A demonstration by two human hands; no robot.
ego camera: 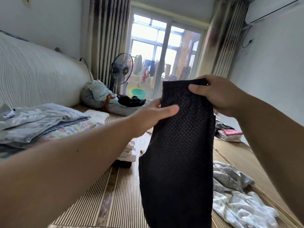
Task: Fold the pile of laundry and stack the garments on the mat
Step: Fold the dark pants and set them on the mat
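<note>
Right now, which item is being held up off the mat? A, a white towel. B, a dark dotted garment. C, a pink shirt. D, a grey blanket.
B: the left grip and right grip hold the dark dotted garment by its top, hanging above the mat.

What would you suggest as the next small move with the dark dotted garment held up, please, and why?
Probably lower the dark dotted garment flat onto the striped mat: it hangs in the air, with the right hand pinching its top edge and the left hand gripping its side, so folding likely needs a surface.
</note>
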